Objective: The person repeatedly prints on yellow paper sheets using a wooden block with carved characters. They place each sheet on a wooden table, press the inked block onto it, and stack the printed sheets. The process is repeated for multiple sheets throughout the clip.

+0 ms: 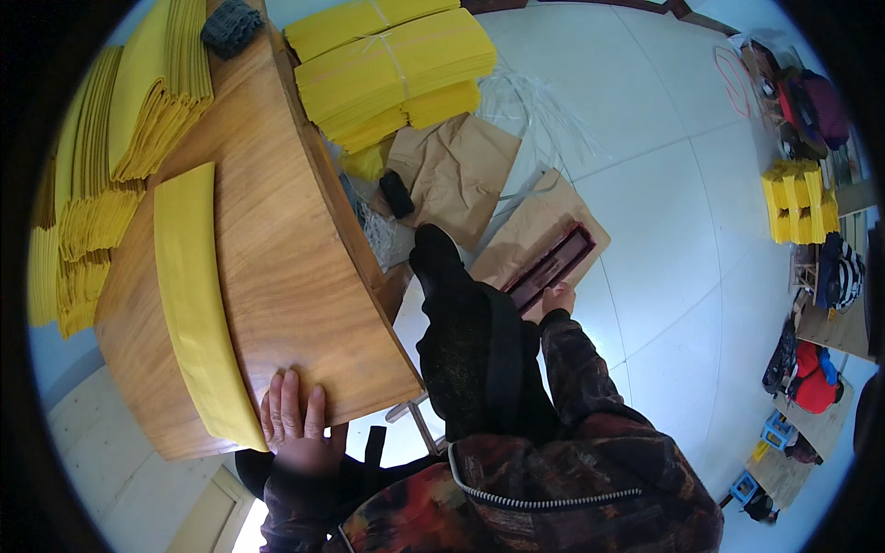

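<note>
My left hand (293, 415) lies on the near edge of the wooden table (286, 267), its fingers stretched out and apart. It rests against the near end of a long folded yellow paper strip (195, 295). Low on the right, my right hand (559, 300) is closed at the near end of a long, narrow, dark red frame-like object (551, 269), perhaps a shallow tray. That object lies over brown paper (584, 210) on the floor. My fingertips there are partly hidden.
Stacks of folded yellow paper (161, 92) line the table's far left, near a dark grey block (231, 29). Tied yellow bundles (396, 69) stand beyond the table's right edge. Crumpled brown paper (456, 170) and white plastic strands (530, 106) lie on the floor.
</note>
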Demonstrator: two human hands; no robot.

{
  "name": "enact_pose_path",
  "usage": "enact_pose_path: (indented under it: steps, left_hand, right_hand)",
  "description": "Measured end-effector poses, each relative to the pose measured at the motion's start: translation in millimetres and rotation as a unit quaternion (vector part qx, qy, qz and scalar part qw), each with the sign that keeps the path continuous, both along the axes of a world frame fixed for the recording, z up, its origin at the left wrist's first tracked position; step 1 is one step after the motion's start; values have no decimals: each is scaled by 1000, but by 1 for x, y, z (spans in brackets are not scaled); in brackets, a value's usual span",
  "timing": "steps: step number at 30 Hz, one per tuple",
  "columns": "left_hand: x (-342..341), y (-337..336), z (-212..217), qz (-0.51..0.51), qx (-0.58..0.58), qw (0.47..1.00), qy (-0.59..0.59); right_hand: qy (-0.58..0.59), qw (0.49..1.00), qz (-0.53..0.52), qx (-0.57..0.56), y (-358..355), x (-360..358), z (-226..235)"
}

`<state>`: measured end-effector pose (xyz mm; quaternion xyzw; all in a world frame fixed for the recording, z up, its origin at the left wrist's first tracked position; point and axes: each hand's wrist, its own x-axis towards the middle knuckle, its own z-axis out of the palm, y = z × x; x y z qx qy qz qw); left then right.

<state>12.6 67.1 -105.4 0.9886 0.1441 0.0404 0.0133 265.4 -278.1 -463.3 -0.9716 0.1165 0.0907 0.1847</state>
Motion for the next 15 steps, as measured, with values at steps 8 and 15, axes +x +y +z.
enact_pose_path:
  steps: [8,15]
  left_hand:
    - [2,5,-1,-18,-6,1000,-24]
    - [-1,3,4,-10,-15,1000,2]
  right_hand:
    - [63,997,36,-12,-12,5,-51]
    - [131,990,53,-19,-26,26,-114]
